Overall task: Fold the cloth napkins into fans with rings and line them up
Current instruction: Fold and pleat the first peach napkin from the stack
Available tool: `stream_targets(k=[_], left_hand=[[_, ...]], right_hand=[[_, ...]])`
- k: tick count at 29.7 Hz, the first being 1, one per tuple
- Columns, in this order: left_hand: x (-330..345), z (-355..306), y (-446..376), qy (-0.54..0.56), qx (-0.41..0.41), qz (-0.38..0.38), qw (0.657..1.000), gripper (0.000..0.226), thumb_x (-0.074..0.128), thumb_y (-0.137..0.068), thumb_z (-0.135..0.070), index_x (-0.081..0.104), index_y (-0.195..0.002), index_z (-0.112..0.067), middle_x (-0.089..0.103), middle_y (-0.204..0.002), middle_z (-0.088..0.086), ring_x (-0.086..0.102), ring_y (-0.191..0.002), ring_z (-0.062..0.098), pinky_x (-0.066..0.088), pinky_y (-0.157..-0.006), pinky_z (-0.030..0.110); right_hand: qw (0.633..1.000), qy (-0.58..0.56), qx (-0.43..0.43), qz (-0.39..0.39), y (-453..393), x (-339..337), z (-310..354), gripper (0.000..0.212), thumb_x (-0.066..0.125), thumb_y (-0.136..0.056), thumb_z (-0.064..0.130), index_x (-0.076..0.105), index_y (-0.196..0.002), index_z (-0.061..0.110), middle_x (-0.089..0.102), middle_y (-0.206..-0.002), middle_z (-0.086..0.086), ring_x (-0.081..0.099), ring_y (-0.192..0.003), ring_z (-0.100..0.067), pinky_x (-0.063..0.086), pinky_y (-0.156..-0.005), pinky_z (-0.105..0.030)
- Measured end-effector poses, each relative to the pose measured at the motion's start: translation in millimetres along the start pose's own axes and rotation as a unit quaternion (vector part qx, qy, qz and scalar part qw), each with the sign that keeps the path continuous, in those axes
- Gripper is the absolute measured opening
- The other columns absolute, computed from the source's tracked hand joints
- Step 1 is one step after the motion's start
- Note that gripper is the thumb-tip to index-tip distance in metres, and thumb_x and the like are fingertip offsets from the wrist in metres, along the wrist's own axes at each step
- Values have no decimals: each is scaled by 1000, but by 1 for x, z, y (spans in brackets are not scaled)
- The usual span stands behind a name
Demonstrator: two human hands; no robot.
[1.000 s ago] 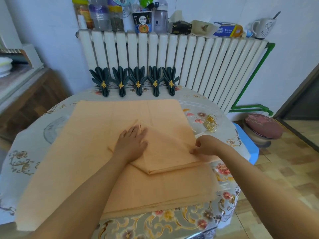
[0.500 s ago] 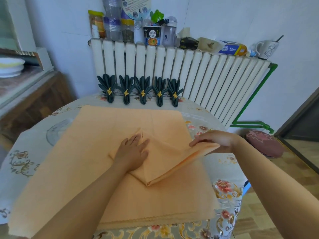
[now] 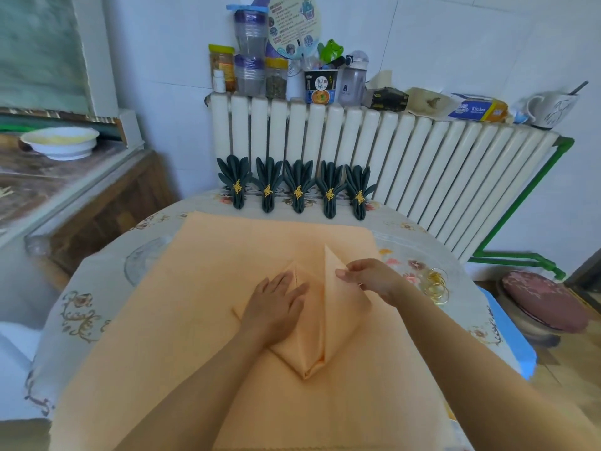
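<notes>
A folded peach napkin (image 3: 313, 340) lies on a larger peach cloth (image 3: 201, 288) that covers most of the round table. My left hand (image 3: 276, 304) presses flat on the napkin's left half. My right hand (image 3: 367, 278) pinches the napkin's right flap and holds it lifted and folded toward the middle, its point standing up. Several dark green fan napkins (image 3: 297, 187) with gold rings stand in a row at the table's far edge. A pile of gold rings (image 3: 435, 286) lies right of my right hand.
A white radiator (image 3: 406, 164) stands behind the table with jars, a cup and boxes on top. A wooden counter (image 3: 81, 196) with a white bowl (image 3: 60, 143) is at left. A round stool (image 3: 543, 304) sits on the floor at right.
My right hand has lifted the napkin's right corner and carried it leftward over the middle. My left hand stays pressed on the napkin. The camera has tilted up.
</notes>
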State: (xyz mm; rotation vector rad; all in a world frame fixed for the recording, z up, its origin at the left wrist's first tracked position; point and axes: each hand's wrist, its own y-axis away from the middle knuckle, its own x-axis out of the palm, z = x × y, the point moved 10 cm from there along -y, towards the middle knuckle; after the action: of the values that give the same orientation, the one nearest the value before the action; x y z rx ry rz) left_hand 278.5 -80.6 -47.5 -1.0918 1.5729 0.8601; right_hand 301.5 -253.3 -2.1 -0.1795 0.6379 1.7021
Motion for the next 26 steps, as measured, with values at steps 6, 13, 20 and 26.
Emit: stream_targets(k=[6,13,20,26], left_hand=[[-3,3,0,25,-11,-14,1000,52,15,-103,-40,10,-153,-26,9,-161,-5,4,-146,6,2,-118,31],[-7,3,1,52,-10,-35,998,58,18,-102,-44,4,-154,-20,15,-160,-4,9,-146,6,4,-118,31],[-1,2,1,23,0,-14,1000,59,13,-96,-56,6,-152,-37,10,-161,0,3,-147,9,0,-118,35],[4,4,0,-18,-3,0,1000,59,25,-96,-55,11,-151,-38,2,-161,0,-3,-147,10,-1,-119,36]], right_hand=[[991,105,-32,-78,-19,28,3,33,57,-90,40,69,-93,9,68,-90,-4,61,-84,-21,47,-76,-33],[973,144,-78,-164,-30,37,5,19,64,-86,37,66,-103,28,62,-85,4,58,-91,-18,40,-90,-34],[961,149,-100,-208,-33,42,9,14,62,-87,32,70,-98,29,61,-81,5,56,-96,-22,40,-89,-37],[953,197,-89,-214,-39,43,6,20,60,-87,30,70,-103,28,64,-100,1,58,-95,-18,41,-83,-31]])
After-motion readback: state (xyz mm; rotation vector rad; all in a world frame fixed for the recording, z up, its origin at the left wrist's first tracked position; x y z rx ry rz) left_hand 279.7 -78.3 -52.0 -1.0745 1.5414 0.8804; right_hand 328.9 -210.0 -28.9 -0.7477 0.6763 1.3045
